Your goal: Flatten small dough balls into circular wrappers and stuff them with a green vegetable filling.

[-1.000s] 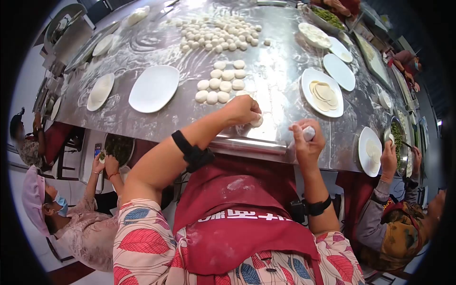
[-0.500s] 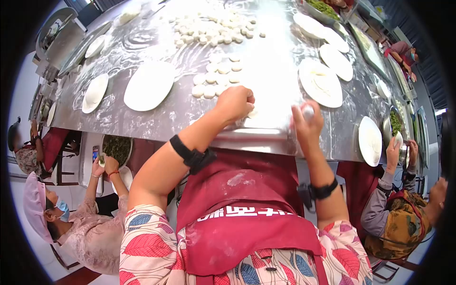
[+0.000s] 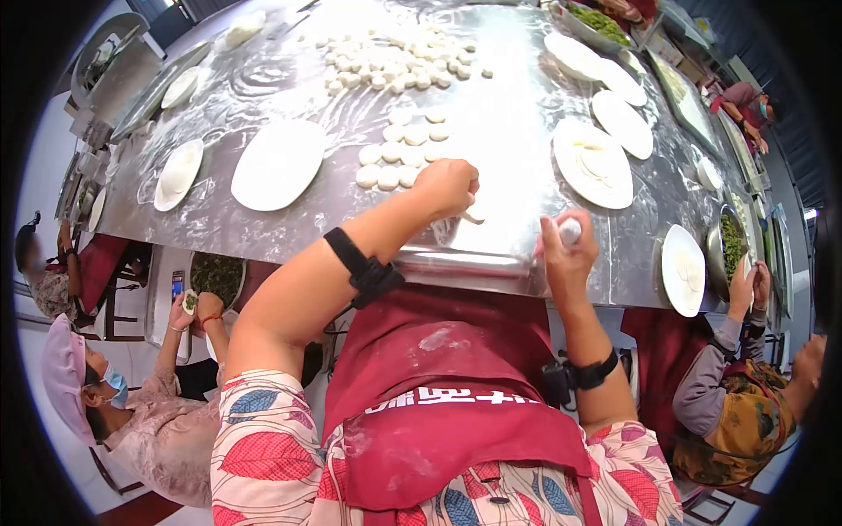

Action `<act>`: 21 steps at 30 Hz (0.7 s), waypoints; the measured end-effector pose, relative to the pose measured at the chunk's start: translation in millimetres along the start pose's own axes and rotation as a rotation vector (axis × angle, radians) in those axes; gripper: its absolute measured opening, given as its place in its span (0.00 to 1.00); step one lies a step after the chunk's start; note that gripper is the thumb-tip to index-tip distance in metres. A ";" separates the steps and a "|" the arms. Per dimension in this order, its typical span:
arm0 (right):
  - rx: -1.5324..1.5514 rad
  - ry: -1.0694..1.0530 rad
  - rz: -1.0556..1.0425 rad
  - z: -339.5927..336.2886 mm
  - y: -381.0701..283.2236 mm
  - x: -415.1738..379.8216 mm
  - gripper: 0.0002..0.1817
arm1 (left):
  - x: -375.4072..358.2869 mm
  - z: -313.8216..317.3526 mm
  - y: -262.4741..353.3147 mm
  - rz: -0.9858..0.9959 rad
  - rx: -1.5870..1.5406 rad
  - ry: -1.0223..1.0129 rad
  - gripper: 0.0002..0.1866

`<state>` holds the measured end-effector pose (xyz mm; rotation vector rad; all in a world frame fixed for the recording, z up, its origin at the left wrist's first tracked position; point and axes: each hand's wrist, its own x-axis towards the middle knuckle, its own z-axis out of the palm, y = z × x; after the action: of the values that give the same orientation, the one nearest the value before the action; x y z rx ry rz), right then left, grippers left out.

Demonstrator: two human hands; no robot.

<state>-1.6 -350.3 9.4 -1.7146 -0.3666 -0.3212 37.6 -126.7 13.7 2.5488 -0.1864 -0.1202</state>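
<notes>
My left hand [image 3: 447, 188] is over the floured steel table, its fingers pinched on the edge of a small dough wrapper [image 3: 475, 214]. To the right, near the front edge, my right hand [image 3: 567, 250] is closed around a rolling pin [image 3: 570, 231]; only its pale rounded end shows. Just beyond my left hand lie flattened dough pieces [image 3: 410, 155] in rough rows. Farther back is a large scatter of small dough pieces [image 3: 395, 61]. An oval white plate [image 3: 574, 194] with thin wrappers on it stands right of my hands.
Another white plate [image 3: 279, 165] is on the left. A plate with wrappers [image 3: 684, 302] stands near the right edge, beside a bowl of green filling [image 3: 731, 241]. Co-workers sit at both sides; the left one's hands [image 3: 200, 307] hold a filled wrapper near a bowl [image 3: 219, 273].
My left hand has shifted slightly right, and more of the wrapper shows beneath its fingers. My right hand with the rolling pin sits slightly lower in view. The whole view has shifted a little.
</notes>
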 end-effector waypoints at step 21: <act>-0.114 -0.020 -0.040 40.0 25.3 73.3 0.12 | -6.7 5.1 8.1 0.006 -0.138 -0.087 0.06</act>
<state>75.9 -310.2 10.0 -1.8254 -0.4044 -0.3607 29.5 -135.0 14.3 2.4077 -0.2120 -0.2333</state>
